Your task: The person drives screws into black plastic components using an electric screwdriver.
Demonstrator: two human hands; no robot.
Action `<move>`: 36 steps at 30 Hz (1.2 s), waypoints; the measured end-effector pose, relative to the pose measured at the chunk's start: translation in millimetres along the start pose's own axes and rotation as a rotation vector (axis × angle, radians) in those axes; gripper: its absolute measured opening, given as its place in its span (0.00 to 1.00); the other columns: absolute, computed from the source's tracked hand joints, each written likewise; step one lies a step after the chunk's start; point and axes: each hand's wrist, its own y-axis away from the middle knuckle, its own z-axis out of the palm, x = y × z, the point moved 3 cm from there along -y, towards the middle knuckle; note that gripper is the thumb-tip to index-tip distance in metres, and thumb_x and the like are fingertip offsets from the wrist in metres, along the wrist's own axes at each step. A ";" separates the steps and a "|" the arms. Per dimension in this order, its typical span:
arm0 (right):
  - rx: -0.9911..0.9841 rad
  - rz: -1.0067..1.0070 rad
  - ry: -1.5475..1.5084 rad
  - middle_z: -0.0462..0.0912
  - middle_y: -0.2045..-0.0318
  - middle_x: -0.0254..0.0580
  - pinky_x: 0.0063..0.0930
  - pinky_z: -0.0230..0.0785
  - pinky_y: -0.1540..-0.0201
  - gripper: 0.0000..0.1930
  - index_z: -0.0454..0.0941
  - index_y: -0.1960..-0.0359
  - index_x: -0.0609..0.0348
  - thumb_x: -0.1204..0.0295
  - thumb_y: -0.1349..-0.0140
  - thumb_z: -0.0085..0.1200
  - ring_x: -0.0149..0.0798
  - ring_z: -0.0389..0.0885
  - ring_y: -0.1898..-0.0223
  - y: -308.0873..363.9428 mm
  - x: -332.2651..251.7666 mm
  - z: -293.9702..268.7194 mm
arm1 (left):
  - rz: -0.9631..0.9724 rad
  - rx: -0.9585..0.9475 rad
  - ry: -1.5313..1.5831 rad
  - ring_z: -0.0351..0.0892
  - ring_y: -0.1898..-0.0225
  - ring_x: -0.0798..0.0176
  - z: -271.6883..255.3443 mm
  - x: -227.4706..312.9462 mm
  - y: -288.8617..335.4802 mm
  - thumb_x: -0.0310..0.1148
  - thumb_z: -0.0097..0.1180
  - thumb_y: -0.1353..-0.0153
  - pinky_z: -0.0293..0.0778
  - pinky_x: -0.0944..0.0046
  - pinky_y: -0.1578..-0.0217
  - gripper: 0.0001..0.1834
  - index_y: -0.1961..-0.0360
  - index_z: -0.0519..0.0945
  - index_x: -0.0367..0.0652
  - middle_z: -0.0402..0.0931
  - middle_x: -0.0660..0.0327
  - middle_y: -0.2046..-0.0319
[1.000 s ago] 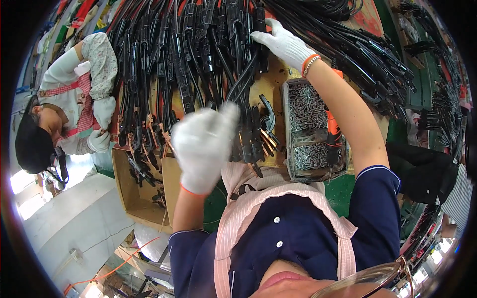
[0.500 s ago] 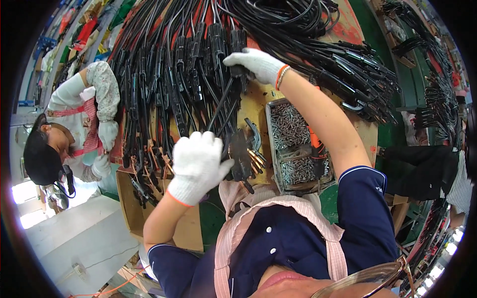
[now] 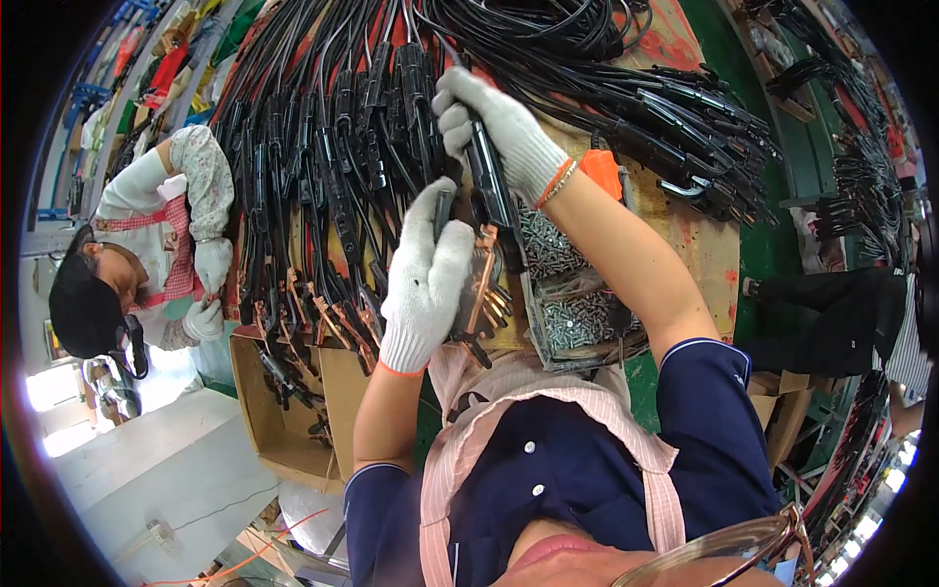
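My right hand (image 3: 504,132), in a white knit glove, is closed round the top of a black handle (image 3: 486,176) that has a cable running from it. The handle points down toward me, and copper-coloured metal (image 3: 482,279) shows beside its lower end. Just left of it is my gloved left hand (image 3: 423,284), fingers pointing up. Between its thumb and fingers sits a small black part (image 3: 444,207), mostly hidden. Several brass-coloured pieces (image 3: 499,305) lie near the table's front edge, right of my left hand.
Black cables with handles (image 3: 323,147) cover the table's left and back; another bundle (image 3: 685,127) lies right. A divided tray of screws (image 3: 577,323) stands by my right forearm, beside an orange tool (image 3: 600,174). Cardboard box (image 3: 284,430) lower left; another person (image 3: 156,235) works at left.
My right hand has raised and turned a black handle into clear view. My left hand has moved up and right, beside it. The orange tool's body now shows beyond my forearm.
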 end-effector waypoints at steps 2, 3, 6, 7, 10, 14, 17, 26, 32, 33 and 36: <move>0.037 -0.054 0.056 0.70 0.82 0.30 0.15 0.62 0.85 0.14 0.70 0.70 0.61 0.63 0.36 0.55 0.22 0.66 0.85 -4.6 -11.1 -0.5 | -0.003 0.033 0.094 0.71 0.45 0.62 0.1 -2.1 -4.2 0.36 0.47 0.34 0.63 0.66 0.42 0.27 0.38 0.65 0.28 0.74 0.51 0.48; 0.048 -0.068 0.046 0.70 0.82 0.29 0.15 0.62 0.85 0.14 0.71 0.70 0.60 0.63 0.36 0.56 0.23 0.66 0.86 -2.7 -13.3 1.8 | -0.038 0.027 0.115 0.71 0.44 0.62 -1.4 -4.9 -6.3 0.36 0.48 0.33 0.62 0.66 0.42 0.27 0.39 0.66 0.27 0.74 0.51 0.48; 0.077 -0.125 -0.083 0.64 0.81 0.21 0.12 0.52 0.86 0.07 0.70 0.69 0.54 0.70 0.33 0.53 0.16 0.56 0.85 0.3 -19.0 -0.6 | -0.092 0.008 0.206 0.71 0.46 0.62 3.4 -8.1 -5.2 0.37 0.48 0.33 0.63 0.66 0.42 0.26 0.39 0.68 0.29 0.73 0.53 0.46; 0.078 -0.126 -0.084 0.64 0.81 0.21 0.12 0.52 0.86 0.07 0.70 0.69 0.54 0.70 0.33 0.53 0.16 0.56 0.85 -1.2 -20.4 -3.5 | -0.117 -0.014 0.230 0.71 0.46 0.62 6.5 -9.9 -5.9 0.37 0.49 0.33 0.63 0.66 0.42 0.27 0.39 0.68 0.30 0.73 0.54 0.46; -0.070 -0.065 -0.217 0.64 0.81 0.21 0.11 0.54 0.86 0.09 0.68 0.72 0.52 0.70 0.34 0.53 0.15 0.57 0.85 -2.7 -20.8 -7.6 | 0.067 0.086 -0.024 0.75 0.52 0.62 12.4 -2.7 -10.1 0.37 0.48 0.33 0.68 0.65 0.48 0.24 0.40 0.70 0.34 0.76 0.51 0.51; 0.093 -0.249 0.236 0.74 0.75 0.32 0.19 0.67 0.81 0.18 0.69 0.51 0.57 0.72 0.41 0.60 0.24 0.72 0.81 33.2 10.0 20.4 | 0.188 0.289 -0.079 0.79 0.61 0.65 6.9 -12.9 -19.5 0.32 0.49 0.33 0.73 0.67 0.57 0.18 0.46 0.74 0.33 0.79 0.53 0.59; 0.165 -0.328 0.215 0.75 0.74 0.34 0.20 0.68 0.80 0.16 0.69 0.53 0.60 0.71 0.40 0.59 0.24 0.73 0.80 38.5 4.6 12.2 | 0.094 0.269 0.064 0.76 0.56 0.68 11.5 -12.5 -21.6 0.29 0.49 0.33 0.71 0.69 0.54 0.19 0.43 0.72 0.32 0.76 0.56 0.52; 0.187 -0.359 0.243 0.74 0.79 0.33 0.20 0.71 0.80 0.10 0.69 0.65 0.59 0.70 0.39 0.58 0.25 0.73 0.81 43.4 -9.8 11.8 | 0.207 0.279 0.224 0.71 0.43 0.64 25.1 -6.7 -31.5 0.21 0.46 0.32 0.64 0.66 0.40 0.18 0.42 0.70 0.32 0.73 0.54 0.45; 0.119 -0.243 0.280 0.74 0.77 0.34 0.22 0.69 0.78 0.10 0.69 0.60 0.55 0.67 0.37 0.57 0.29 0.73 0.81 50.5 -23.3 8.2 | 0.388 0.234 0.092 0.75 0.49 0.67 43.5 0.8 -16.9 0.22 0.48 0.33 0.68 0.67 0.45 0.14 0.48 0.76 0.33 0.76 0.57 0.50; 0.149 -0.179 0.179 0.69 0.82 0.27 0.16 0.63 0.84 0.07 0.67 0.62 0.50 0.67 0.33 0.53 0.23 0.68 0.85 52.5 -23.9 11.2 | 0.396 0.253 0.080 0.75 0.50 0.67 45.4 -3.3 -17.7 0.22 0.48 0.33 0.68 0.67 0.45 0.13 0.49 0.76 0.33 0.77 0.57 0.51; 0.211 -0.290 0.213 0.71 0.79 0.28 0.17 0.64 0.84 0.16 0.65 0.51 0.54 0.67 0.36 0.57 0.23 0.69 0.84 59.1 -29.3 17.4 | 0.384 0.286 0.111 0.74 0.49 0.65 56.7 -13.9 -15.6 0.24 0.46 0.32 0.67 0.67 0.44 0.14 0.47 0.74 0.34 0.75 0.56 0.49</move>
